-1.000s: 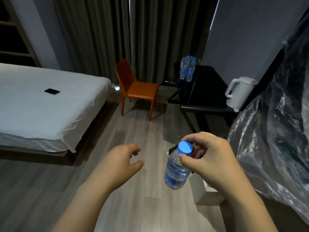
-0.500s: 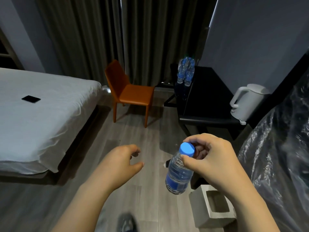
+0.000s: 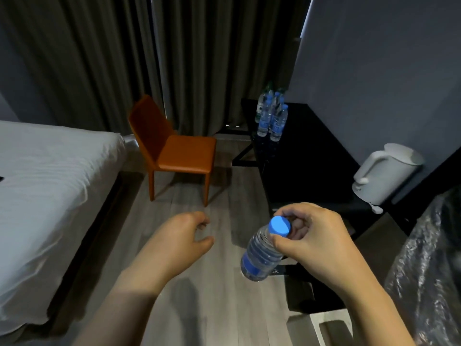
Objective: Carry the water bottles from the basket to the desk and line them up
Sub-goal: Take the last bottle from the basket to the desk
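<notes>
My right hand (image 3: 316, 236) pinches a clear water bottle (image 3: 260, 255) by its neck, just under the blue cap; the bottle hangs tilted over the wooden floor. To its left my left hand (image 3: 184, 236) hovers with loosely curled fingers and holds nothing. Ahead on the right stands the black desk (image 3: 311, 156). Several water bottles (image 3: 272, 116) with blue labels stand clustered at its far end. The basket is out of view.
A white electric kettle (image 3: 384, 173) sits on the desk's near right end. An orange chair (image 3: 172, 148) stands left of the desk before dark curtains. A white bed (image 3: 50, 186) fills the left. Crinkled plastic sheeting (image 3: 429, 270) and a concrete block (image 3: 331, 325) lie at lower right.
The view has advanced toward the desk, so the desk, chair and kettle appear larger and nearer. My hands keep the same pose, the right one still carrying the bottle.
</notes>
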`<move>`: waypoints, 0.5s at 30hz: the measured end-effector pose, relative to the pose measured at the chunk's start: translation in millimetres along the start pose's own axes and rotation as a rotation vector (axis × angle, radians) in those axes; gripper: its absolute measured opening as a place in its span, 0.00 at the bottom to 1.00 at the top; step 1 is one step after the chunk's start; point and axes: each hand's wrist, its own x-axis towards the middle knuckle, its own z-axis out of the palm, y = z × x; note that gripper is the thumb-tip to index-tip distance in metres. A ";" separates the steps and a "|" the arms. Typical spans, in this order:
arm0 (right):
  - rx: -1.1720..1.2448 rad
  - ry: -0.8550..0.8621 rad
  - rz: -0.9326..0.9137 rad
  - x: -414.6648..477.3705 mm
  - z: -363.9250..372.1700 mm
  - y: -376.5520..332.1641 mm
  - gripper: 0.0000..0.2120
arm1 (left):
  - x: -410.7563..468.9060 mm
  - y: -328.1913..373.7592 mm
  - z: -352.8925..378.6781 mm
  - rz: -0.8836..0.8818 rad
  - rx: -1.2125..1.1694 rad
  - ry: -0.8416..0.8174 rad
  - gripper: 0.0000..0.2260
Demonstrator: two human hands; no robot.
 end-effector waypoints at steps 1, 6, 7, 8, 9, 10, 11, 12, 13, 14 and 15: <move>0.003 -0.011 0.011 12.5 1.8 2.3 0.12 | 13.6 -2.9 -0.4 0.004 -0.002 -0.007 0.20; 0.019 -0.029 0.057 82.1 14.0 24.8 0.11 | 87.0 -16.8 1.3 0.008 -0.029 -0.068 0.20; 0.018 -0.037 0.060 97.8 16.5 31.1 0.11 | 104.1 -18.6 2.1 0.001 -0.026 -0.068 0.20; 0.020 -0.045 0.061 113.9 18.5 37.4 0.12 | 121.4 -19.8 3.1 -0.008 -0.020 -0.067 0.20; 0.026 -0.047 0.064 130.9 19.9 43.8 0.12 | 139.3 -20.2 3.8 -0.018 -0.010 -0.068 0.20; 0.026 -0.044 0.063 147.9 20.6 50.1 0.12 | 157.3 -19.9 4.2 -0.022 0.002 -0.074 0.20; 0.021 -0.039 0.057 164.9 20.5 56.3 0.12 | 174.6 -19.0 4.5 -0.024 0.008 -0.083 0.20; 0.014 -0.034 0.053 180.5 19.6 62.8 0.12 | 191.3 -17.5 5.2 -0.028 0.008 -0.094 0.20; 0.013 -0.026 0.049 198.7 18.0 70.2 0.12 | 210.8 -15.7 6.0 -0.032 0.008 -0.105 0.19; 0.011 -0.020 0.046 210.5 17.3 73.5 0.12 | 222.1 -14.0 6.0 -0.037 0.011 -0.115 0.19; 0.013 -0.015 0.045 223.1 16.4 77.2 0.13 | 233.4 -11.5 5.6 -0.047 0.010 -0.115 0.19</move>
